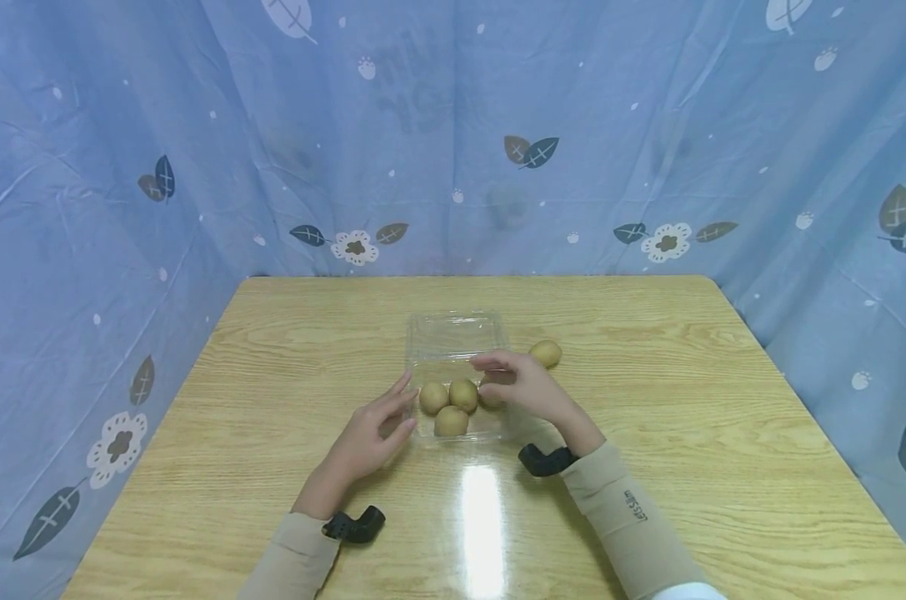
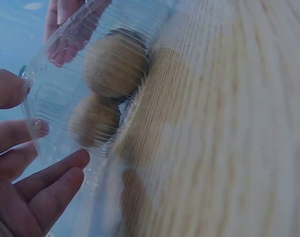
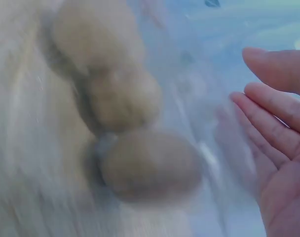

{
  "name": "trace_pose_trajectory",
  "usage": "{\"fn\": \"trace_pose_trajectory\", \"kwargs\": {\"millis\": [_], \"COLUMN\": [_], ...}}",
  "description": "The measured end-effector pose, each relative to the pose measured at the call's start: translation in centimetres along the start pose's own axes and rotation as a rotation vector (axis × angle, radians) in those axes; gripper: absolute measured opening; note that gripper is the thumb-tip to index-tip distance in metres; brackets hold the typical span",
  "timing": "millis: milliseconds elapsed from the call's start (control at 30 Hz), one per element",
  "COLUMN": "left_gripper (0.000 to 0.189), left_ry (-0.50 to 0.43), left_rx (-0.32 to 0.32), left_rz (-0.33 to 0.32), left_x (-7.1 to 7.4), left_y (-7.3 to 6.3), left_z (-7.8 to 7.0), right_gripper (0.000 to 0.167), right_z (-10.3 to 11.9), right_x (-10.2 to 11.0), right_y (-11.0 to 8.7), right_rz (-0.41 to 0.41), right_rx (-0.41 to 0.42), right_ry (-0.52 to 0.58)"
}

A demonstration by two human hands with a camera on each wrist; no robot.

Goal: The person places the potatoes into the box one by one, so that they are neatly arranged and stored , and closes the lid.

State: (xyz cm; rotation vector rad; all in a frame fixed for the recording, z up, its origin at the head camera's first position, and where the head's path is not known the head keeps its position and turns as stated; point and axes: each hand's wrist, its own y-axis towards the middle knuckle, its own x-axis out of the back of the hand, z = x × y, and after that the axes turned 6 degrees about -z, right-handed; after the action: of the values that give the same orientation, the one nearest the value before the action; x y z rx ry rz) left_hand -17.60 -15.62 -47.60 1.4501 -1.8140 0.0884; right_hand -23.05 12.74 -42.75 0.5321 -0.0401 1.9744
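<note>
Spread left hand point(image 1: 372, 427) is at a clear plastic clamshell point(image 1: 456, 335); loosely spread right hand point(image 1: 529, 388) partly hides rounded tan potatoes point(image 1: 451, 422); another point(image 1: 547, 353) lies outside.

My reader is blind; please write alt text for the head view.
A person's left fingers and right fingers frame an open clear plastic clamshell holding four brownish kiwi-like pieces; a fifth lies outside, on a wooden tabletop.

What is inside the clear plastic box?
From the head view, four brown kiwis or potatoes show in the box. The right hand partly covers the rightmost one; whatever lies under that hand is hidden there.
</note>
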Motion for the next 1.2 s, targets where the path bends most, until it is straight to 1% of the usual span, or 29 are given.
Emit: {"fn": "trace_pose_trajectory", "kwargs": {"millis": [100, 133, 233, 333, 400, 467, 500, 600, 733, 867, 967, 1200], "left_gripper": [0.045, 0.045, 0.046, 0.046, 0.046, 0.046, 0.046, 0.046, 0.046, 0.046, 0.046, 0.046], "left_ry": [-0.007, -0.007, -0.012, -0.015, -0.015, -0.012, -0.011, 0.000, 0.008, 0.008, 0.010, 0.012], "left_rx": [0.005, 0.008, 0.019, 0.027, 0.029, 0.025, 0.023, 0.017, 0.023, 0.033, 0.034, 0.020], "left_rz": [0.004, 0.005, 0.010, 0.013, 0.012, 0.009, 0.008, 0.004, 0.004, 0.007, 0.007, 0.004], "left_x": [0.0, 0.1, 0.1, 0.2, 0.2, 0.2, 0.2, 0.1, 0.0, -0.1, -0.1, -0.1], "left_y": [0.0, 0.0, 0.0, 0.0, 0.0, 0.0, 0.0, 0.0, -0.1, -0.2, -0.2, -0.1], "left_z": [0.0, -0.1, -0.1, -0.2, -0.2, -0.2, -0.1, -0.1, -0.2, -0.2, -0.1, 0.0], "right_gripper": [0.041, 0.041, 0.043, 0.046, 0.048, 0.051, 0.052, 0.057, 0.064, 0.068, 0.068, 0.068], "right_z": [-0.4, -0.2, -0.8, -1.6, -2.7, -3.4, -3.7, -4.5, -5.3, -6.0, -6.3, -6.2], "right_x": [1.4, 1.9, 3.2, 4.3, 4.8, 5.2, 5.3, 5.7, 6.0, 5.8, 5.4, 4.8], "right_y": [-0.2, -0.4, -0.7, -1.0, -1.1, -1.3, -1.4, -1.7, -1.8, -1.4, -1.1, -0.5], "right_rz": [-0.074, -0.094, -0.184, -0.301, -0.384, -0.441, -0.455, -0.466, -0.443, -0.419, -0.408, -0.422], "right_rx": [-0.013, -0.023, -0.067, -0.156, -0.215, -0.273, -0.296, -0.346, -0.419, -0.470, -0.469, -0.462], "right_ry": [0.026, 0.035, 0.033, 0.046, 0.041, 0.044, 0.038, 0.002, -0.032, -0.070, -0.107, -0.145]}}
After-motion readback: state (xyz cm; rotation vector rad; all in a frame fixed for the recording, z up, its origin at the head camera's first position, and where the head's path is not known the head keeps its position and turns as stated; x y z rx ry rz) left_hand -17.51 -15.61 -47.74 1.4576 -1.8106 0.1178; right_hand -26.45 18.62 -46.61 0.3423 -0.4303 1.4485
